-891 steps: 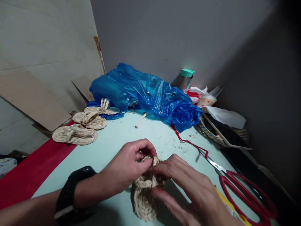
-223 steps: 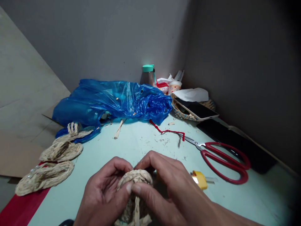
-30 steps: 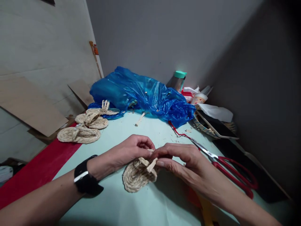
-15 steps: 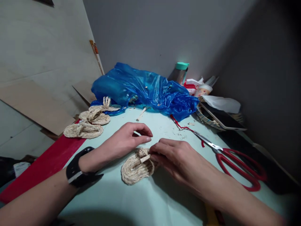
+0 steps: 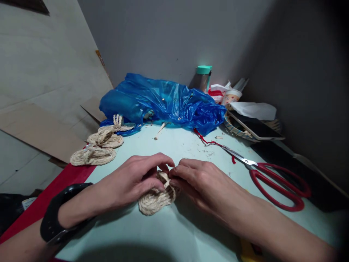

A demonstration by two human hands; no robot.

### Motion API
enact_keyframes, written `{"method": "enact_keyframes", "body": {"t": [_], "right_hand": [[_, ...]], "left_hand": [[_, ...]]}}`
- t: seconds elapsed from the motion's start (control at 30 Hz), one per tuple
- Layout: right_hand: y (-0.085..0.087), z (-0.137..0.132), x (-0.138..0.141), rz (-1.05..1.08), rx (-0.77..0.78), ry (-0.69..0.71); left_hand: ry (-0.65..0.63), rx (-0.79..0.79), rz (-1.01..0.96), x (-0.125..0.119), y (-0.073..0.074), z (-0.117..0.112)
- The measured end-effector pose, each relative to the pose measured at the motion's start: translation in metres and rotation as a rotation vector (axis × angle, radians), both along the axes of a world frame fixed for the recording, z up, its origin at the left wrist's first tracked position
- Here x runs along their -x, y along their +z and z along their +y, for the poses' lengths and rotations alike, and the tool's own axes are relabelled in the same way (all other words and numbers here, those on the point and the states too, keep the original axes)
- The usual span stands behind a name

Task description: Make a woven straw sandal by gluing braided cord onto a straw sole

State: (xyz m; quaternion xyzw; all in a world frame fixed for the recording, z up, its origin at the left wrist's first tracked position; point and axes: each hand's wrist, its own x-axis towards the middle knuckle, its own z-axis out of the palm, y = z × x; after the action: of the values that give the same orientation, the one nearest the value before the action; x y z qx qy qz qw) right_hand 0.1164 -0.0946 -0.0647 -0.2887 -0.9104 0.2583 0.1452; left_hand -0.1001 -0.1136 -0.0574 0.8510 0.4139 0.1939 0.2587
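Note:
A small woven straw sandal (image 5: 155, 198) lies on the pale green table (image 5: 163, 233) in front of me. My left hand (image 5: 131, 180), with a black watch on its wrist, is curled over the sandal's top and pinches its strap. My right hand (image 5: 197, 180) meets it from the right, fingertips pressed together on the same strap. Most of the strap is hidden under my fingers.
Several finished straw sandals (image 5: 94, 154) lie at the table's left by a red strip (image 5: 54, 189). A blue plastic bag (image 5: 163, 103) fills the back. Red-handled scissors (image 5: 272, 180) and red string (image 5: 207, 140) lie to the right. A bottle (image 5: 203, 76), cup (image 5: 231, 96) and phone (image 5: 256, 125) crowd the corner.
My left hand has come down from just above the sandal onto its top. Both hands now close together on the strap, covering the loose end that stuck out before.

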Motion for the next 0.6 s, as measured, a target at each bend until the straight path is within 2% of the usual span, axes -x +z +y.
{"method": "enact_keyframes", "body": {"t": [0.13, 0.33, 0.47, 0.6], "right_hand": [[-0.008, -0.002, 0.001, 0.045, 0.009, -0.034], [-0.017, -0.001, -0.001, 0.101, 0.055, -0.183], [-0.014, 0.005, -0.007, 0.137, 0.023, -0.137], [-0.010, 0.009, -0.010, 0.141, 0.044, -0.095]], "left_hand": [[-0.094, -0.114, -0.006, 0.007, -0.011, 0.004], [-0.209, -0.130, -0.092, 0.010, -0.018, 0.008], [-0.246, -0.105, -0.115, 0.007, -0.018, 0.008], [-0.245, -0.148, -0.097, 0.005, -0.018, 0.007]]}}
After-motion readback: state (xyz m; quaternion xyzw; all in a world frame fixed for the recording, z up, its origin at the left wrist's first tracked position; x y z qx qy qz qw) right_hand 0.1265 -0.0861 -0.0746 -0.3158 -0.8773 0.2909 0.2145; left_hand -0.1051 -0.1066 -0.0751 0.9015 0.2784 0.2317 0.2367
